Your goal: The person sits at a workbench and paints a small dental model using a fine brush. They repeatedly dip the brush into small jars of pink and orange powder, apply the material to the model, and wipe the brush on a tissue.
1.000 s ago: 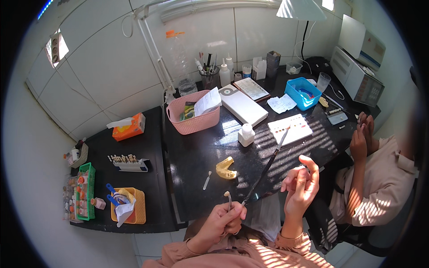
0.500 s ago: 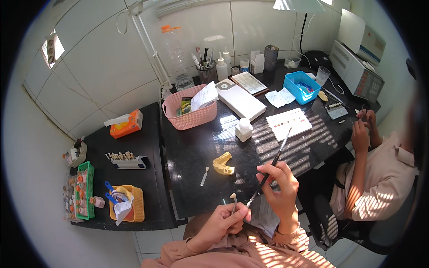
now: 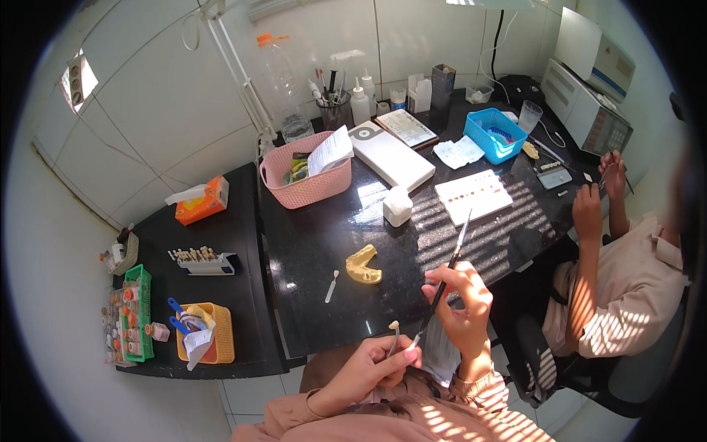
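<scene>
Two bare hands work just off the near edge of the black table [image 3: 309,317] as I watch from afar. I see the left hand [image 3: 384,361] pinching a thin metal holder [image 3: 395,343], which stands nearly upright with a small tooth [image 3: 394,325] at its top. The right hand [image 3: 467,303] pinches the dark middle of a long brush [image 3: 442,290], slanted, its lower end right beside the left thumb; I cannot tell whether they touch. The brush's upper end shows against the near edge of a white palette [image 3: 492,205] with a row of coloured dabs. Nearer lie a yellow tooth model [image 3: 361,267] and a small stick [image 3: 330,291]. As for writing, I make out printed lines on a paper [image 3: 328,153] in the pink basket [image 3: 313,193] and on a sheet [image 3: 406,127] beyond the white box [image 3: 398,163], too small for me to read. The box has a grey band with a round mark. The orange tissue box [image 3: 204,206] is printed too. At right, another person's hands [image 3: 589,210] hold a thin tool
</scene>
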A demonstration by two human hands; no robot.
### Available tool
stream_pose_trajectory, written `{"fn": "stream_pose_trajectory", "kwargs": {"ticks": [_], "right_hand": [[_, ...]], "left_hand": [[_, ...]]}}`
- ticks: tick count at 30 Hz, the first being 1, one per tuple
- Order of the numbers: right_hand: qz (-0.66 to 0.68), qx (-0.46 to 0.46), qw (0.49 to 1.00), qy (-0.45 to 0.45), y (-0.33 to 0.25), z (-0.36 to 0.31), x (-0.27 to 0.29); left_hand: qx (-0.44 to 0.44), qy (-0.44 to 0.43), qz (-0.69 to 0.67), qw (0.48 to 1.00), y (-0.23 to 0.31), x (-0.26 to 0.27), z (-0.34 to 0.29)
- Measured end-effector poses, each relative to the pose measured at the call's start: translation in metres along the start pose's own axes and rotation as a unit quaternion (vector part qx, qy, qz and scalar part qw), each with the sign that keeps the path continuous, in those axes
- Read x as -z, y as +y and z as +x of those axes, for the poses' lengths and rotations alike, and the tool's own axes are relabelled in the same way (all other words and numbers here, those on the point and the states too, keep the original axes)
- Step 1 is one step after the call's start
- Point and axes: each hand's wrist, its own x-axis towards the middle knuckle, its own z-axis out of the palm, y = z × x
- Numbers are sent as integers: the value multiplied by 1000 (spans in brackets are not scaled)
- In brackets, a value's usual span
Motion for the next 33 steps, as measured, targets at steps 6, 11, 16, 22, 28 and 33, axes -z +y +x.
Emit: {"fn": "stream_pose_trajectory", "kwargs": {"ticks": [6, 11, 16, 22, 28, 33], "right_hand": [[-6, -6, 999, 36, 2, 4, 3], [74, -50, 992, 88, 15, -4, 3], [180, -95, 972, 115, 12, -8, 6], [201, -111, 967, 111, 9, -14, 5], [183, -114, 970, 114, 4, -16, 2], [146, -94, 979, 103, 0, -17, 3]], "left_hand": [[-19, 7, 28, 999, 4, -2, -1], [-69, -30, -113, 991, 2, 1, 1], [-127, 76, 6, 989, 9, -4, 0], [-162, 101, 106, 976, 5, 0, -4], [-172, 99, 159, 967, 9, -1, -11], [-167, 116, 192, 960, 13, -5, -15]]}}
